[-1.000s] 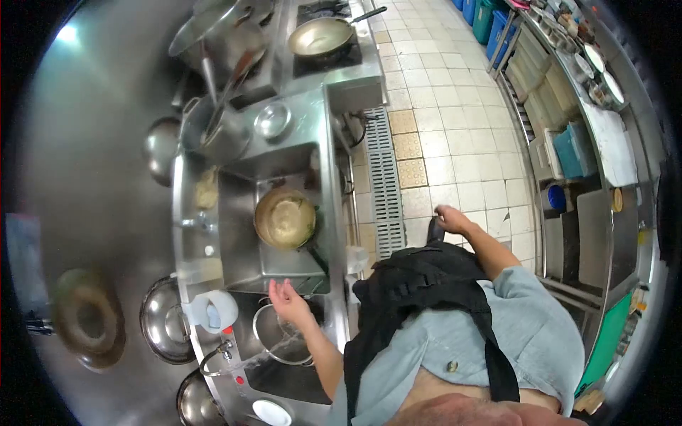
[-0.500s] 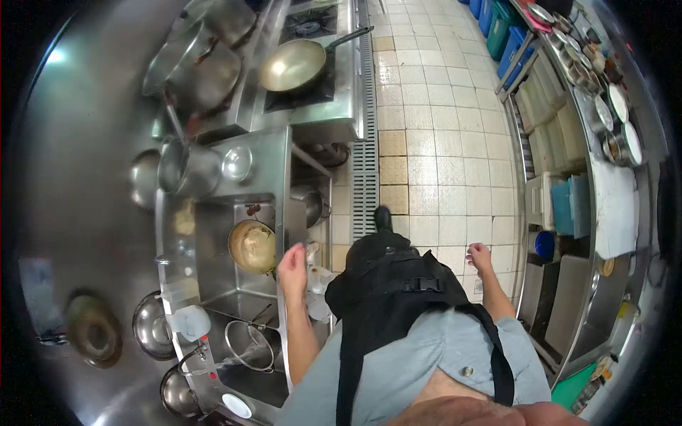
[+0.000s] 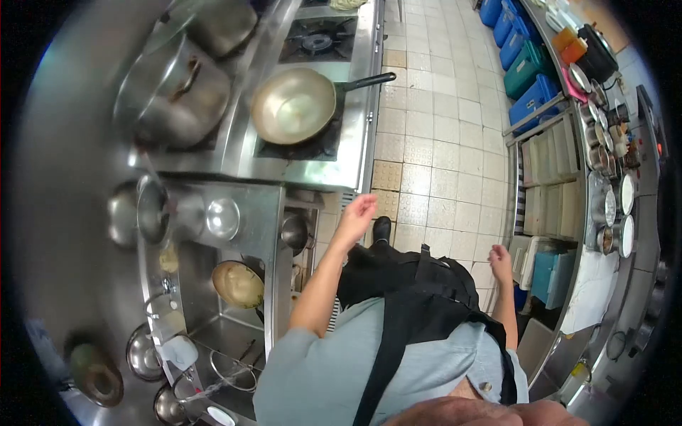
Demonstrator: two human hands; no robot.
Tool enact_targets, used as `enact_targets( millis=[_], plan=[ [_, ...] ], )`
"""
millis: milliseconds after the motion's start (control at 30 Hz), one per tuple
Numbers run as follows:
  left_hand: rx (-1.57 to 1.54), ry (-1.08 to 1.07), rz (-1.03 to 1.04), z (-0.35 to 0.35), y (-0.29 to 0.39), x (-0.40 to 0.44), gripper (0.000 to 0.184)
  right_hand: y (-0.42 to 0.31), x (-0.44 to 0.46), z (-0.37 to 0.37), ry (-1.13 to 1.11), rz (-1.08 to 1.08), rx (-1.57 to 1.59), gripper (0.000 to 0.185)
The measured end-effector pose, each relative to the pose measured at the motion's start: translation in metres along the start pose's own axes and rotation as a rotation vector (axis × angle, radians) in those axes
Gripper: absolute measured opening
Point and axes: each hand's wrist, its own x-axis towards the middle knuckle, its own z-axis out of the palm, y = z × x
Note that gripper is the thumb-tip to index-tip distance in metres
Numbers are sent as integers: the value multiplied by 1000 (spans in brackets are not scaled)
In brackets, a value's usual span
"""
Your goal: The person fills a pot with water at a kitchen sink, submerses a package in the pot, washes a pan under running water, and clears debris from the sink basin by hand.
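Note:
My left hand point(image 3: 359, 213) is in the air in front of my body, below the frying pan point(image 3: 293, 106) and apart from it. Its fingers are half curled and close together, with nothing visible in them. The frying pan rests on a stove burner, its black handle pointing right. At my other side my right hand point(image 3: 500, 260) hangs over the tiled floor with loosely bent fingers, touching nothing. A pan with pale contents point(image 3: 239, 284) sits in the sink point(image 3: 224, 330) to the left.
A large lidded pot point(image 3: 181, 99) stands on the stove point(image 3: 344, 170). Along the right runs a shelf counter point(image 3: 593, 284) with bowls, and blue and green bins point(image 3: 527, 71) stand beyond it. A metal bowl point(image 3: 222, 218) is on the sink ledge. Tiled floor point(image 3: 440, 170) lies ahead.
The stove and frying pan now appear closer, and the sink has shifted down and left in view. My left hand has moved from beside the sink to forward and right.

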Motion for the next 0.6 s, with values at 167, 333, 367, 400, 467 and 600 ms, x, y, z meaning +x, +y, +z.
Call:
enact_targets(
  millis=[167,333,367,400,467,600],
  plan=[
    [96,-194,-139,58,47,118,28,-39,6,-24,170,218,236,19],
    [195,-143,-47,103,23,227,27,4,-14,-19,46,335,159,22],
    [263,-118,-28,111,22,243,27,6,-12,-19,52,444,207,20],
    [332,-96,-13,117,21,257,27,56,-7,-20,46,406,240,20],
    [349,-49,-29,123,14,285,27,167,5,-21,30,331,309,19],
    [12,122,-225,135,17,316,31,155,140,-117,-22,360,161,19]
  ],
)
